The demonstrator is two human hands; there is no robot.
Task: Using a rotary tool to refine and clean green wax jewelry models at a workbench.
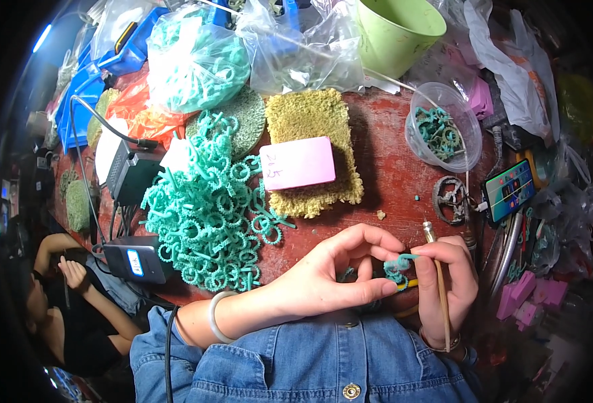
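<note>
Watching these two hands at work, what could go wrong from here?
The small teal piece between the left hand and right hand might drop. The slim wooden-handled tool in the right hand could catch something. The loose teal heap sits near the left forearm, which might scatter it.

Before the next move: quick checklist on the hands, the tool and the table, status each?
1. Teal piece at the right hand's fingertips: ok.
2. Left hand gripping it too: cannot tell; the fingers curve around it, contact unclear.
3. Wooden-handled tool held, metal tip apart from the left fingertips: ok, it points up and away.
4. Pink block resting on the yellow sponge: ok.
5. Teal pile contained: not ok, loose on the red table.
6. Clear tub uncovered: ok, with teal bits inside.
</note>
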